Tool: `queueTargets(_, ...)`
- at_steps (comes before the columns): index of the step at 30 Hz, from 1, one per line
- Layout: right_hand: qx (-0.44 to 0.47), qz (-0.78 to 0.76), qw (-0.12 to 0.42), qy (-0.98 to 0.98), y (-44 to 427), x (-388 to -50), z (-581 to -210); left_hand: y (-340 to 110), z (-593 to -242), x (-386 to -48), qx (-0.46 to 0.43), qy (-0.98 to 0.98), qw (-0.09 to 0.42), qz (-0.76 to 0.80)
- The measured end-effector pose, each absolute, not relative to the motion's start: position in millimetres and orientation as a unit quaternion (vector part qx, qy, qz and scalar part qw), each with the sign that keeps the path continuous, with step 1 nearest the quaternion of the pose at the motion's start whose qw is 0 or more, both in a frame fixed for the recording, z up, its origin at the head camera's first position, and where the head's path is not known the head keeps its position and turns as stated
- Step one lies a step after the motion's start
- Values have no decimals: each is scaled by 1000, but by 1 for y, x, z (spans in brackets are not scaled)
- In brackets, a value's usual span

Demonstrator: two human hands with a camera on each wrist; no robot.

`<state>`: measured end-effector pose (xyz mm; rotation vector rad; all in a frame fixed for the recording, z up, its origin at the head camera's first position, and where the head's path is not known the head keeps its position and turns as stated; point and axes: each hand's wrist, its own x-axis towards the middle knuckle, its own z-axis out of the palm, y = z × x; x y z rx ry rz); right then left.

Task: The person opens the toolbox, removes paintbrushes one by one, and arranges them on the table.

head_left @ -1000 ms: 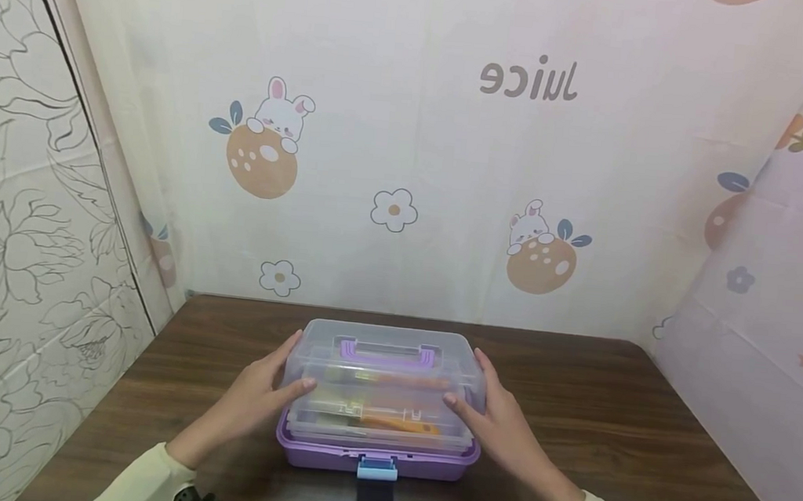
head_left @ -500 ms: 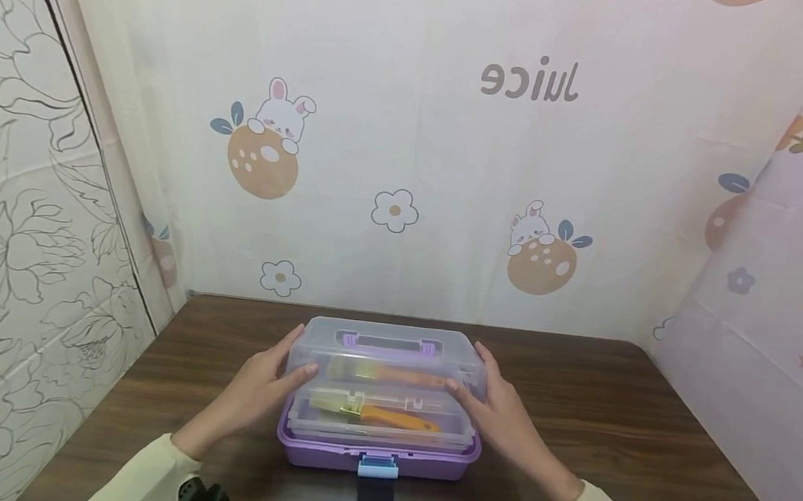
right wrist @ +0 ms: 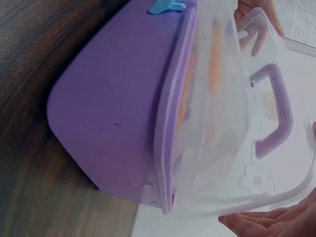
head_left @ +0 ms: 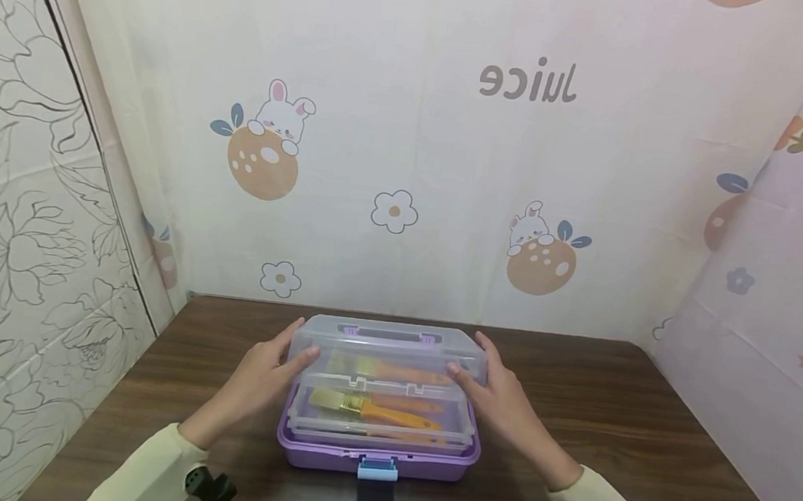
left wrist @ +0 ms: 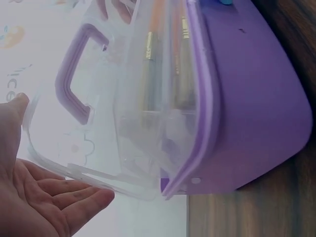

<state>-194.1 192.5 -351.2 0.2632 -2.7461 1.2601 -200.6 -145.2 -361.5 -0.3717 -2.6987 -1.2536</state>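
Note:
A purple storage box [head_left: 328, 459] stands on the table, its clear lid [head_left: 391, 335] raised at the front and tilted back. My left hand [head_left: 260, 377] touches the lid's left side, fingers mostly straight along the edge and thumb on its front. At the right side my right hand [head_left: 503, 400] does the same, with extended fingers [right wrist: 261, 219] along the rim. Under the lid sits a clear tray [head_left: 296, 425] with an orange-handled paintbrush [head_left: 395, 417] in it; more brushes show blurred behind the plastic. A purple handle [left wrist: 66, 81] is set in the lid.
A light blue latch [head_left: 378, 469] hangs at the box's front. Dark wooden table [head_left: 607, 424] extends on both sides. Behind it is a printed curtain [head_left: 410, 141]; a flower-patterned panel [head_left: 27, 237] borders the left.
The lid has tipped farther back and its front edge has risen, uncovering the paintbrush in the tray. Both hands have moved up with it. The purple base has stayed in place.

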Motion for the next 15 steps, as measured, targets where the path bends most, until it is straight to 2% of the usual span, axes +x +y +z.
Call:
queueTargets(3,102,433,47,-894,198,-196,-351,-145,-359,-203,-124,-898,73,-415)
queueTargets(11,234,470,26,-851,225,-203,-364,-144,-349,-208,-106,-902,63,-414)
queueTargets(15,265,470,24,-842,234,-209,-367,-144,-345,-211,-97,-906,55,-407)
